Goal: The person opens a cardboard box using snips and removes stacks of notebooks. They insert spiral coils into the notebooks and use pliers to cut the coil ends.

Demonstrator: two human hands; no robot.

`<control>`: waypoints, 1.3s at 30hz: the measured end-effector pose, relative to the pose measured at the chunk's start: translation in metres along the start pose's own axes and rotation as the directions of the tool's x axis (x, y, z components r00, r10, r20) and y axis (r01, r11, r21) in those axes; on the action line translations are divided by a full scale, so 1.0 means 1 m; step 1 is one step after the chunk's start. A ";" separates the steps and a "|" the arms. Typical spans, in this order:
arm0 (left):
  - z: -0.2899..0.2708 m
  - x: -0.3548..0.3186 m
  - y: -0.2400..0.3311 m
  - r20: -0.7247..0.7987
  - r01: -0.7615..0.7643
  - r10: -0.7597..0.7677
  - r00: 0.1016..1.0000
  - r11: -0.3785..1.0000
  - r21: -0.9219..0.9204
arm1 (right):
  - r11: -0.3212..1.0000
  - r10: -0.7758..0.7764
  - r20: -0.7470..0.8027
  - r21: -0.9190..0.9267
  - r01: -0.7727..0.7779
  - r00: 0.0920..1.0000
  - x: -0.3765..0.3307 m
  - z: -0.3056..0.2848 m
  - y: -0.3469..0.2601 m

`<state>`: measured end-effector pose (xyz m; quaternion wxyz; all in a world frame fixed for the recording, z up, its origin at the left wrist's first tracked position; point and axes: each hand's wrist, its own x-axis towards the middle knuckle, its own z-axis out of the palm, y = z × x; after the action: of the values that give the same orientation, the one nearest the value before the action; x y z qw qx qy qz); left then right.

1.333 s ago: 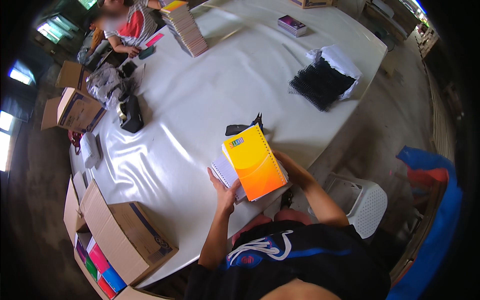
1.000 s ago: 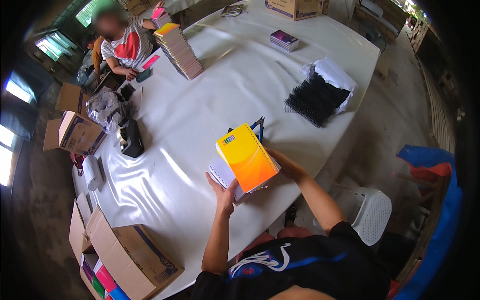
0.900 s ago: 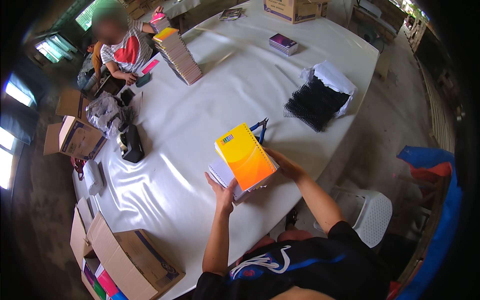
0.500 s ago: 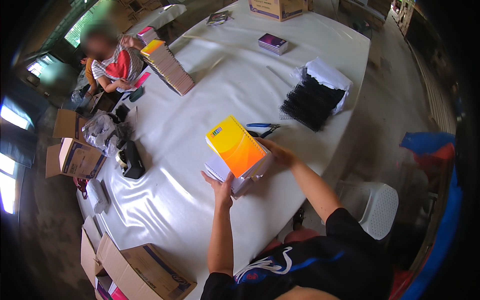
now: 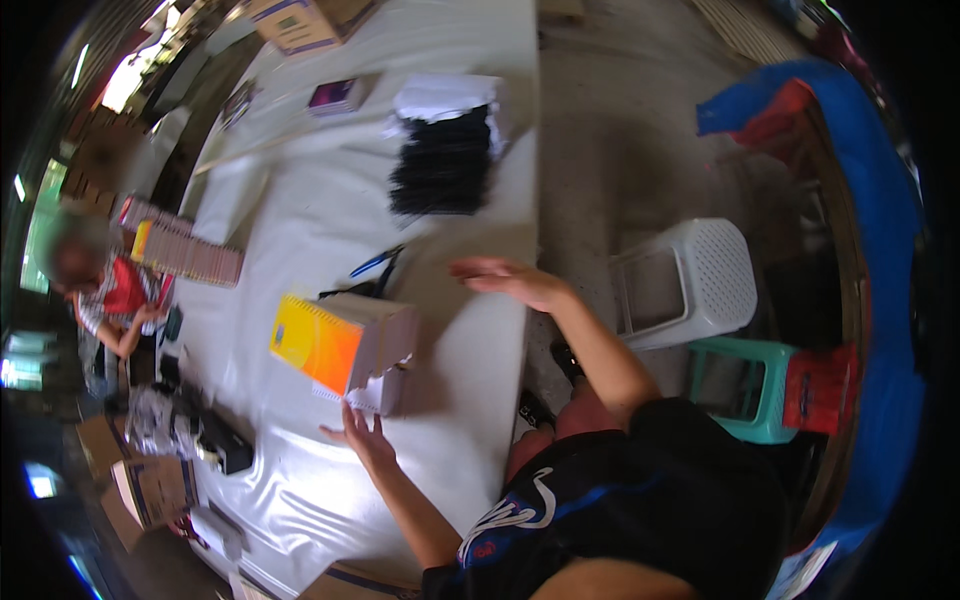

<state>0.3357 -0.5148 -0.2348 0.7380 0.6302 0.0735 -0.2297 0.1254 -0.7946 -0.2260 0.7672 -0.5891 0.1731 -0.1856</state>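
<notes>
A thick stack of spiral notebooks with a yellow and orange cover (image 5: 318, 338) on top rests on the white-covered table (image 5: 460, 360). My left hand (image 5: 366, 438) is at the stack's near corner with its fingers spread; whether a fingertip touches the stack I cannot tell. Out to the right, apart from the stack, my right hand (image 5: 512, 280) hovers near the table's edge, fingers stretched out and holding nothing. Just beyond the stack lie pliers with blue handles (image 5: 376, 263), partly hidden by it. Farther off, black binding coils (image 5: 440, 170) lie in white wrapping (image 5: 450, 97).
At the left, a person (image 5: 125, 305) sits by tall notebook stacks (image 5: 188, 253). A black tape dispenser (image 5: 225, 445) and open carton (image 5: 160, 488) are at lower left. Purple notebooks (image 5: 337, 96) lie far back. A grey stool (image 5: 716, 283) and green stool (image 5: 768, 390) stand at right.
Both hands have come off the sides of the notebook stack, the right one drawing away to the right. My view has turned rightward, bringing the green stool into sight.
</notes>
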 end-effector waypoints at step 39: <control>0.123 -0.140 -0.101 0.643 -0.633 0.136 0.754 -0.110 0.766 | -0.525 0.843 -0.522 -0.851 -0.018 0.132 -0.235 -0.256 0.274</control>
<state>0.1457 -0.6095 -0.2459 0.1260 0.8879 -0.4329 -0.0911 -0.1807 -0.8296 -0.5435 0.0620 -0.6791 0.2846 0.6738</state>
